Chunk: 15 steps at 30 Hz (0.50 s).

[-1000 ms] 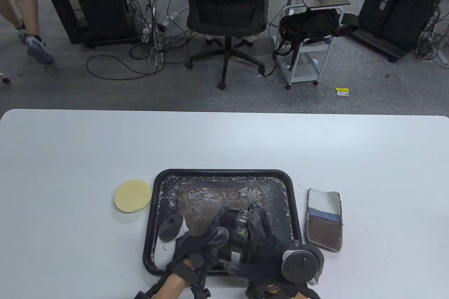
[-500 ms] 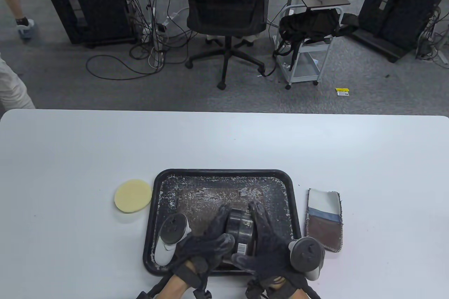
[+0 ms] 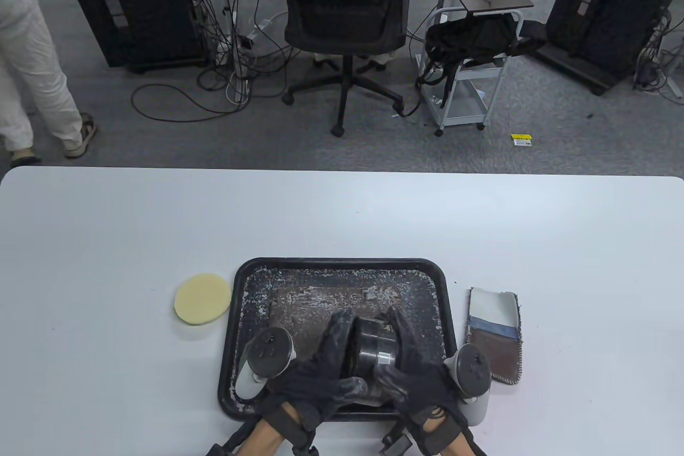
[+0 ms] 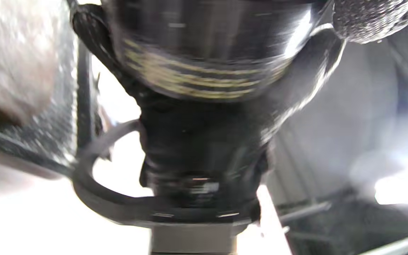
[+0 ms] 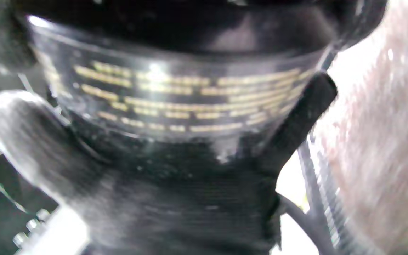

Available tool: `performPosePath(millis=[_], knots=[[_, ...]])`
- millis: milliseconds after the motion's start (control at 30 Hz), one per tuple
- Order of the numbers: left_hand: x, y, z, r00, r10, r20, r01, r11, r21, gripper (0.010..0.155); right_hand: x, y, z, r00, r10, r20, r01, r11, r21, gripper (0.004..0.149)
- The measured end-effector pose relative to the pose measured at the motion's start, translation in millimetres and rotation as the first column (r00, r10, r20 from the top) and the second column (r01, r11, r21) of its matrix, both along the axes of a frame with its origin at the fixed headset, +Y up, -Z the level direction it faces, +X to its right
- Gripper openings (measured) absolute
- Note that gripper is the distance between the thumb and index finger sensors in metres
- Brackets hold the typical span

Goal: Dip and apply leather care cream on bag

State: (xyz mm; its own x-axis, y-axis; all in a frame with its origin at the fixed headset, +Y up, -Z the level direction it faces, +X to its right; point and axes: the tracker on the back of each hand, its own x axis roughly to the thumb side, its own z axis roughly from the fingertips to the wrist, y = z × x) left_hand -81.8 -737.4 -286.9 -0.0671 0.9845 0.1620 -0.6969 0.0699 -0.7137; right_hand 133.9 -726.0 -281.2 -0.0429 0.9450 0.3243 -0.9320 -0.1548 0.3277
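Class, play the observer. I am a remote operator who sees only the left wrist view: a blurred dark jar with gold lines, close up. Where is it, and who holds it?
Observer: The jar is above a black tray, gripped by the left hand and the right hand.
Operator: Is an applicator near?
Observer: A round yellow sponge lies on the table, left of the tray, untouched.
Operator: And the bag?
Observer: A small brown and white pouch lies right of the tray.
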Motion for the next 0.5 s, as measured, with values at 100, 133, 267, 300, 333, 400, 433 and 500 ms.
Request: performPosePath(millis=[100,133,267,300,333,400,433,500], knots=[[-2.7,-9.8,-1.4,0.994,0.111,-0.001,-0.110,0.981,-0.162,0.109,-7.1,8.0,7.7,0.980,0.193,0.042,-0.198,0.960,0.199,0.107],[-4.4,-10.9,-1.8,0.995,0.101,-0.012,-0.101,0.980,-0.174,0.109,-8.2,8.1,8.7,0.978,0.201,0.056,-0.208,0.956,0.208,0.107],[-5.4,-5.5,-1.0,0.997,0.064,-0.041,-0.068,0.991,-0.111,0.108,-9.9,6.2,8.4,0.993,0.121,0.016,-0.122,0.980,0.160,0.106],[-5.1,-3.6,-0.2,0.997,0.060,-0.056,-0.065,0.994,-0.089,0.108,-9.1,6.1,8.0,0.994,0.105,0.009,-0.105,0.983,0.151,0.106],[-4.7,-1.3,0.4,0.996,0.057,-0.064,-0.061,0.996,-0.062,0.108,-7.8,5.5,7.3,0.997,0.080,0.000,-0.080,0.988,0.134,0.106],[-5.4,1.7,1.2,0.992,0.051,-0.114,-0.054,0.998,-0.017,0.107,-6.3,3.7,5.3,0.999,0.040,-0.020,-0.038,0.994,0.098,0.106],[-6.3,2.7,0.9,0.988,0.055,-0.144,-0.053,0.998,0.013,0.106,-6.2,2.6,4.3,0.999,0.025,-0.028,-0.022,0.997,0.078,0.106],[-8.0,4.9,1.1,0.984,0.047,-0.173,-0.039,0.998,0.046,0.104,-6.7,-1.2,2.3,0.999,-0.004,-0.045,0.006,0.999,0.044,0.107]])
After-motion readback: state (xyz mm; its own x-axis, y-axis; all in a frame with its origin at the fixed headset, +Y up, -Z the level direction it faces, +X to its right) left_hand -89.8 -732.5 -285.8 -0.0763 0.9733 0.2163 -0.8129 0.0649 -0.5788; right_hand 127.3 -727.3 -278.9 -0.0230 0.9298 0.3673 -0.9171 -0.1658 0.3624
